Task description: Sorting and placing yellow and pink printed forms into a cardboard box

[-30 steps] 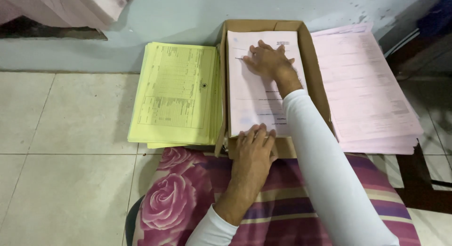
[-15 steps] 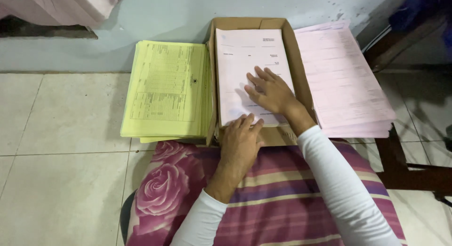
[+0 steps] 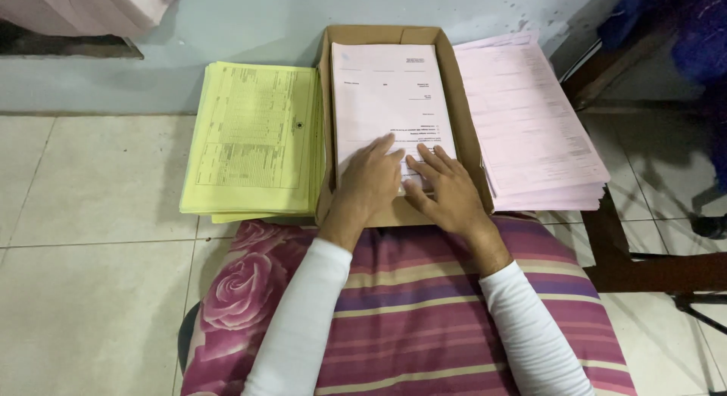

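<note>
1. The left hand [image 3: 371, 180] is laid flat, palm down, on the near end of the pale pink sheets [image 3: 390, 101]; its grip is spread, fingers fanned, and nothing is pinched.
2. The right hand [image 3: 447, 191] is laid just beside it on the same top sheet, likewise spread and pressed flat, with the fingertips of the two hands almost touching. Judged from this pose, the sheets are being pressed level rather than lifted.
3. The pale pink sheets lie stacked in a shallow cardboard box [image 3: 463, 116], directly under both grips and running away from them toward the wall [image 3: 250, 25]. The raised walls of the box appear to keep the stack's edges squared.
4. A stack of yellow forms [image 3: 254, 138] rests on the floor to the outside of the left grip, touching or just beside the box wall; which cannot be told.
5. A pile of pink sheets [image 3: 530, 123] rests to the outside of the right grip, its edges slightly fanned. The colours are kept in separate piles, each within reach of one hand.
6. A striped and flowered cushion [image 3: 424, 305] lies below the wrists, between the box and the person, and the white sleeves [image 3: 303, 320] pass over it.
7. The tiled floor [image 3: 91, 290] carries the outer stacks.
</note>
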